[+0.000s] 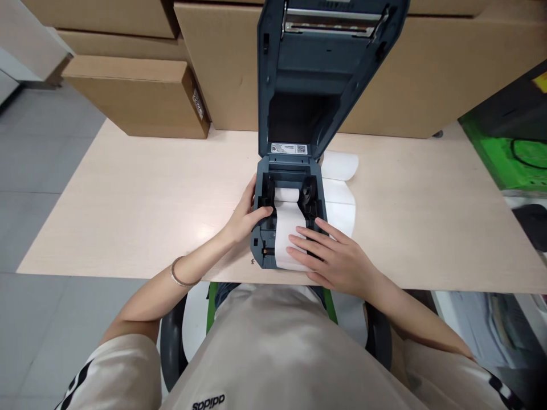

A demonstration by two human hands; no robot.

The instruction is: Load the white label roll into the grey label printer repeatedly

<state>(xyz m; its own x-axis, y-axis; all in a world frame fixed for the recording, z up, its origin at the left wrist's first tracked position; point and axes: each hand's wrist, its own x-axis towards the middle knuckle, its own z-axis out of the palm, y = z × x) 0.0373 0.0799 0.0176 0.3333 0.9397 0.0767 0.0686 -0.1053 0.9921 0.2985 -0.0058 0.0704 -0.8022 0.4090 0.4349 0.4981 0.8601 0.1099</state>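
Observation:
A dark grey label printer (268, 228) stands on the table with its lid (316, 80) swung up and back. Inside sits a small white paper roll (286, 195) between black holders, and its paper strip (286, 233) runs toward me over the front edge. My left hand (245, 216) grips the printer's left side, thumb over the rim, the other fingers partly hidden behind the wall. Fingers spread, my right hand (331, 256) lies across the strip's right part and the printer's front right edge.
White paper (341, 199) lies loosely curled on the table (171, 188) at the printer's right. Large cardboard boxes (397, 80) line the back edge, with a smaller carton (137, 99) at left. A green surface (491, 151) with a black cable (530, 162) is at far right.

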